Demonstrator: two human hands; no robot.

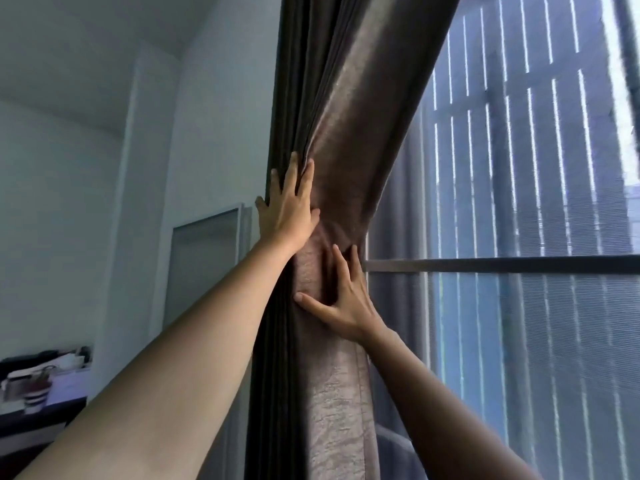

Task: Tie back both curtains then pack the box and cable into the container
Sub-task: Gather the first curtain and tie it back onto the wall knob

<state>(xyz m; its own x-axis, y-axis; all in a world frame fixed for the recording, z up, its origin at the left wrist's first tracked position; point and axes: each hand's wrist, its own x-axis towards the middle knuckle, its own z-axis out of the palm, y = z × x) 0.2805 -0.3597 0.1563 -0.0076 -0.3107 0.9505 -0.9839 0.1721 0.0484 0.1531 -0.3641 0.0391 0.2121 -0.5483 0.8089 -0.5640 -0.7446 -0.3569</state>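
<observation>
A dark brown curtain (349, 109) hangs gathered into a bunch beside the window, pinched in at a waist near the middle of the view. My left hand (289, 206) lies flat on the folds just above that waist, fingers straight and spread. My right hand (341, 299) presses on the fabric just below the waist, fingers spread and thumb pointing left. I cannot make out a tie-back band among the folds. The box, the cable and the container are out of sight.
A sheer grey curtain (519, 341) covers the window (502, 265) on the right, with a dark horizontal bar across it. A white wall and a glass door panel (204, 265) stand to the left. A cluttered dark desk (38, 386) sits at the lower left.
</observation>
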